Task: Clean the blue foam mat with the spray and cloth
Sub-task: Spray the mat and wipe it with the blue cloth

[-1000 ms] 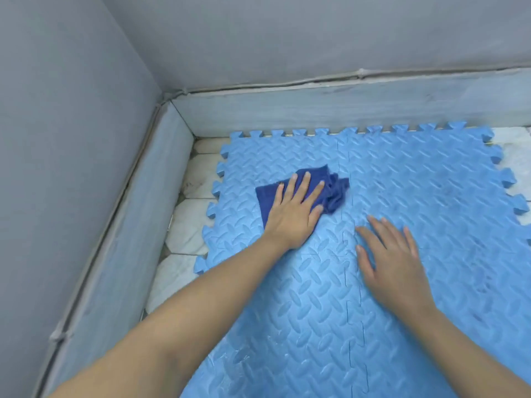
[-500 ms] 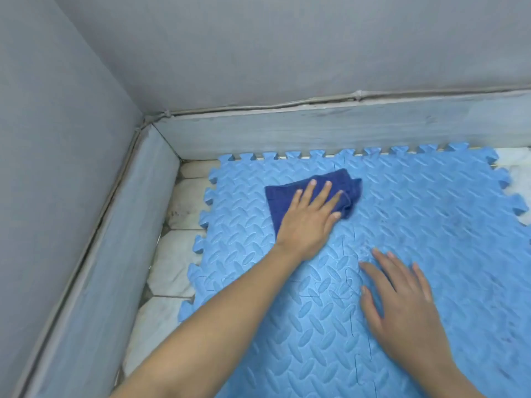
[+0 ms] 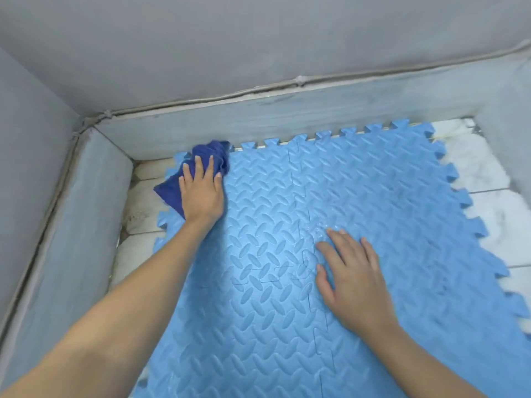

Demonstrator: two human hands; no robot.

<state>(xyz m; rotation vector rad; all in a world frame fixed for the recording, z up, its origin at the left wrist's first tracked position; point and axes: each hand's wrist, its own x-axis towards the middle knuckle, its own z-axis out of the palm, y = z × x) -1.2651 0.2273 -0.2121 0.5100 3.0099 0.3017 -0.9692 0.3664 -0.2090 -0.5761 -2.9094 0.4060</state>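
The blue foam mat [image 3: 373, 196], made of interlocking tiles with a leaf-like embossed pattern, covers the floor in front of me. A dark blue cloth [image 3: 211, 155] lies bunched at the mat's far left corner, against the baseboard. My left hand [image 3: 202, 191] presses flat on the cloth, fingers spread over it. My right hand [image 3: 355, 278] rests palm down on the mat near its middle, fingers apart, holding nothing. A wet patch glistens just beyond its fingertips. No spray bottle is in view.
Grey walls with a pale baseboard [image 3: 287, 119] close the corner at the back and left. White marble floor tiles [image 3: 485, 214] show right of the mat, and a narrow dirty strip of floor [image 3: 140, 202] runs along its left edge.
My left hand has pushed the cloth away and to the left, from the mat's upper middle into the far left corner. My right hand stays planted on the mat.
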